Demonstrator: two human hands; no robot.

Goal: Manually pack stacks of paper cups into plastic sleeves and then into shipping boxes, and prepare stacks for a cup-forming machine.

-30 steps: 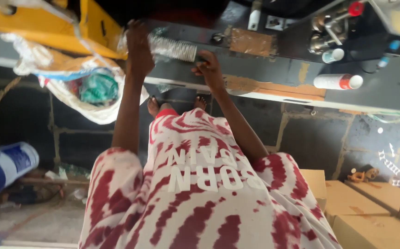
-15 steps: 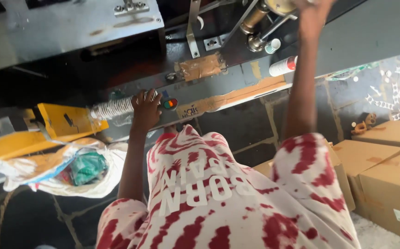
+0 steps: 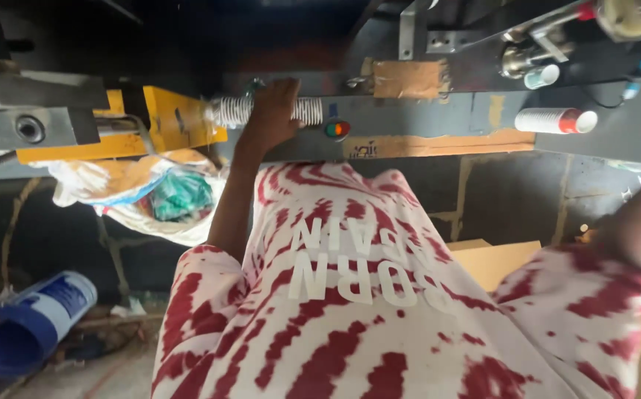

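The room is dim, with a dark stained wall and a dusty concrete floor [image 3: 54,373] far below the fingers. Well down and left of them lies a blue-and-white plastic cylinder [image 3: 28,325]; nearer, a crumpled white plastic bag [image 3: 135,196] hangs under a yellow painted metal bracket [image 3: 176,118]. The left hand [image 3: 272,111] lies on a coiled shiny steel spring [image 3: 261,111] along the grey metal machine frame [image 3: 424,118], fingers curled over the coil (how tightly, I cannot tell). Just right of them sits a small round red-green button [image 3: 336,129]; farther right, a white plastic tube with a red cap [image 3: 557,120]. The right arm now drops off the right edge, its hand unseen, where half a second ago it reached up.
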